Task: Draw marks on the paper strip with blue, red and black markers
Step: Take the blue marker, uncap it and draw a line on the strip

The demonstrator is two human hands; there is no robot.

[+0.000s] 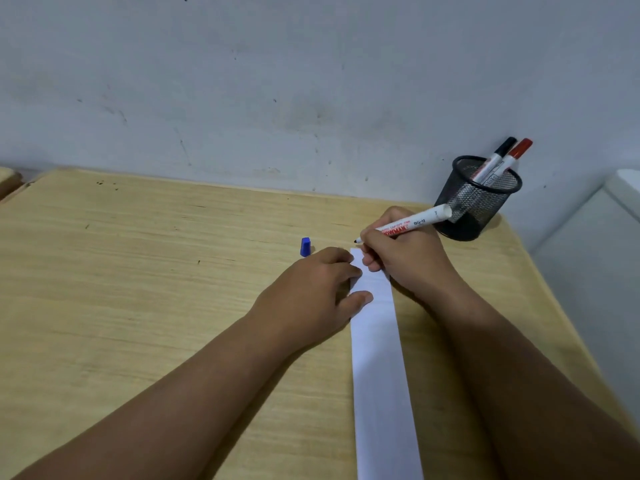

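White and unmarked so far, the paper strip [377, 358] lies lengthwise on the wooden table [138, 271], running from the near edge toward the wall. The left hand [311, 292] pins its far end, fingers pressed flat. The right hand [401, 261] has its fingers pinched around the uncapped blue marker [412, 225], tip poised at the strip's far end. The blue cap [305, 247] stands just beside the left hand. Red marker [512, 157] and black marker [500, 152] wait capped in the mesh cup [474, 206] near the table's right edge. Open tabletop stretches left.
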